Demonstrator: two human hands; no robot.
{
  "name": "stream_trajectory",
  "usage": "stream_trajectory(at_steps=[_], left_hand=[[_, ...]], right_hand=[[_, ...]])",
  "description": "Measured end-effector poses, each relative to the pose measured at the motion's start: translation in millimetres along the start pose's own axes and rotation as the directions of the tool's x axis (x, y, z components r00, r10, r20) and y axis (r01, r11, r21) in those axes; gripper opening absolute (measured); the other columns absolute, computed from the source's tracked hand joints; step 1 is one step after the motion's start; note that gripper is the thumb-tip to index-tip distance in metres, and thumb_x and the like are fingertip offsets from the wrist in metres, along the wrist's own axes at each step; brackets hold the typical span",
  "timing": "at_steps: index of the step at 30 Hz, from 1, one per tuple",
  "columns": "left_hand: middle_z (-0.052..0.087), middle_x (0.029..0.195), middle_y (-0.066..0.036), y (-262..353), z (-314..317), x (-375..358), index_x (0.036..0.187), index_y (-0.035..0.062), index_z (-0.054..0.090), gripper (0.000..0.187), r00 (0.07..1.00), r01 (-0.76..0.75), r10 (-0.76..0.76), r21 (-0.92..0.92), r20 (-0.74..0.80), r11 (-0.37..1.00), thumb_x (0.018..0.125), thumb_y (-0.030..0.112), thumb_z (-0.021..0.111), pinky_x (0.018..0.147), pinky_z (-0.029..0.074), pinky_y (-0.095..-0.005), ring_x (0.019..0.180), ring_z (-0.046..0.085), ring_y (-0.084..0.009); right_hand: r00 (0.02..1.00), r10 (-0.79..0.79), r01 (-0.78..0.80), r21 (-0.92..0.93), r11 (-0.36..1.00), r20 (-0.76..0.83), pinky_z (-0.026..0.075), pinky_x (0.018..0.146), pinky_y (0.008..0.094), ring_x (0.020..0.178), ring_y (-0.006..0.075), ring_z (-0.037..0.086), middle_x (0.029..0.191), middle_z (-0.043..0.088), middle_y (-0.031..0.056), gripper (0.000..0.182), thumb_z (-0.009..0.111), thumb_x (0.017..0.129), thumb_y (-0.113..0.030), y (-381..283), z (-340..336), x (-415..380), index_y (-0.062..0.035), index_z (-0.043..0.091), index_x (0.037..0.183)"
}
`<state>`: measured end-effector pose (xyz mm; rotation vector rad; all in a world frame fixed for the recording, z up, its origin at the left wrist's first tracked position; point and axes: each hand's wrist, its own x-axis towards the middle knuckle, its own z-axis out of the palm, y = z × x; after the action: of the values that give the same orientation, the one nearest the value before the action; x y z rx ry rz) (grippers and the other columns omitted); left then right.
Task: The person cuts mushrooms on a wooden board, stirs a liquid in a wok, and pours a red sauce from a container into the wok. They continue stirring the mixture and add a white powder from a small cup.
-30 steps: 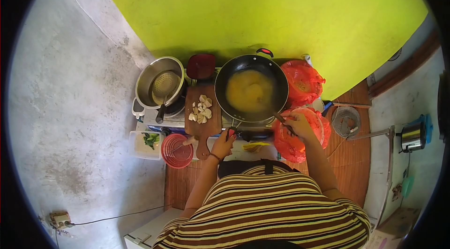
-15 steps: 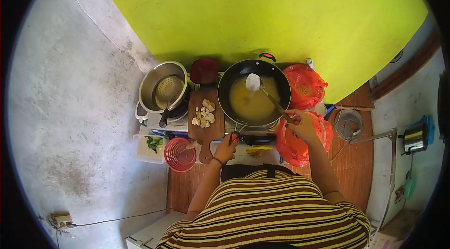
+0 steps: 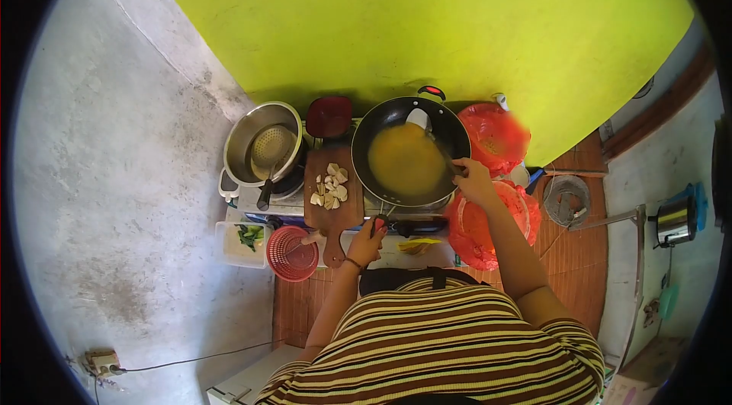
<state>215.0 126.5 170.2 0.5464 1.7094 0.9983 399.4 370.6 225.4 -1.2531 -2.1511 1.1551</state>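
My left hand (image 3: 366, 243) is closed round the black and red handle of a dark wok (image 3: 369, 176), just right of a wooden cutting board (image 3: 352, 211). Yellowish liquid (image 3: 406, 165) fills the wok's bottom. My right hand (image 3: 474, 181) grips the handle of a spatula (image 3: 417, 118) over the wok's right rim. The spatula's pale blade rests near the far inner side of the wok, at the liquid's edge. Pale cut pieces (image 3: 331, 187) lie on the board.
Left of the board are a steel pot (image 3: 237, 152) with a skimmer (image 3: 272, 144), a pink basket (image 3: 292, 254) and a tub of greens (image 3: 227, 243). A dark red bowl (image 3: 329, 117) stands behind. Red plastic-covered containers (image 3: 526, 211) flank the wok's right side.
My right hand has moved up and left with the spatula. The blade has gone from above the liquid to the wok's far inner side. My left hand keeps its hold.
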Motion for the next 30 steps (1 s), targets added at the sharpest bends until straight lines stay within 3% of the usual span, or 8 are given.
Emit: stream_trajectory(at_steps=[4, 7, 16, 25, 28, 30], left_hand=[[0.05, 0.061, -0.005, 1.7, -0.4, -0.6, 0.138, 0.008, 0.034, 0.058, 1.0, -0.006, 0.006, 0.019, 0.004, 1.0, 0.089, 0.028, 0.058, 0.041, 0.041, -0.0272, 0.042, 0.047, -0.0127], [0.05, 0.061, -0.005, 0.9, 0.0, -0.1, 0.138, 0.0077, 0.034, 0.058, 1.0, -0.01, 0.01, 0.011, -0.002, 1.0, 0.089, 0.027, 0.058, 0.041, 0.041, -0.0271, 0.042, 0.048, -0.0127], [0.051, 0.062, -0.005, -1.2, -0.4, 0.6, 0.137, 0.007, 0.034, 0.058, 1.0, -0.018, 0.018, 0.026, 0.003, 1.0, 0.089, 0.029, 0.058, 0.04, 0.041, -0.0272, 0.042, 0.048, -0.0131], [0.051, 0.062, -0.005, 6.6, 0.0, -3.5, 0.136, 0.0081, 0.037, 0.054, 1.0, -0.017, 0.017, 0.048, 0.002, 0.999, 0.09, 0.029, 0.056, 0.04, 0.041, -0.0267, 0.041, 0.048, -0.0131], [0.051, 0.062, -0.005, 2.6, -0.6, -0.5, 0.136, 0.0084, 0.036, 0.054, 1.0, -0.02, 0.02, 0.039, 0.008, 0.999, 0.09, 0.029, 0.056, 0.04, 0.041, -0.0266, 0.041, 0.048, -0.0129], [0.05, 0.062, -0.005, -0.1, -0.9, 1.6, 0.136, 0.0079, 0.036, 0.055, 1.0, -0.013, 0.012, 0.031, 0.021, 0.999, 0.09, 0.03, 0.056, 0.041, 0.041, -0.0266, 0.041, 0.048, -0.0128]], right_hand=[[0.969, 0.189, -0.228, 0.282, 0.932, 0.16, 0.044, 0.042, 0.0276, 0.044, 0.0142, 0.054, 0.071, 0.063, 0.0117, 0.042, 0.06, 0.072, 0.002, -13.6, 13.0, -2.4, -0.0003, 0.056, 0.114], [0.96, 0.12, -0.206, 0.346, 0.915, 0.254, 0.039, 0.036, 0.0251, 0.04, 0.0109, 0.05, 0.069, 0.063, 0.0114, 0.042, 0.06, 0.072, 0.003, -5.7, 23.4, -1.3, 0.003, 0.056, 0.113], [0.848, 0.163, -0.459, 0.543, 0.703, 0.505, 0.037, 0.036, 0.0206, 0.04, 0.0083, 0.049, 0.07, 0.065, 0.0128, 0.039, 0.059, 0.074, 0.005, -6.8, 10.2, -23.3, 0.0053, 0.054, 0.113], [0.867, 0.082, -0.381, 0.546, 0.746, 0.492, 0.035, 0.037, 0.0185, 0.04, 0.0044, 0.045, 0.071, 0.064, 0.0061, 0.037, 0.061, 0.076, 0.0, -11.6, -30.9, -58.3, -0.0017, 0.059, 0.113], [0.891, 0.105, -0.315, 0.434, 0.844, 0.442, 0.035, 0.038, 0.0187, 0.044, 0.0053, 0.047, 0.07, 0.063, 0.0033, 0.034, 0.061, 0.077, -0.005, -21.8, -54.5, -71.5, -0.0041, 0.061, 0.111], [0.942, 0.07, -0.175, 0.305, 0.936, 0.327, 0.039, 0.042, 0.0223, 0.049, 0.0093, 0.051, 0.073, 0.064, 0.005, 0.034, 0.061, 0.076, -0.006, -25.0, -63.9, -80.7, -0.006, 0.062, 0.111]])
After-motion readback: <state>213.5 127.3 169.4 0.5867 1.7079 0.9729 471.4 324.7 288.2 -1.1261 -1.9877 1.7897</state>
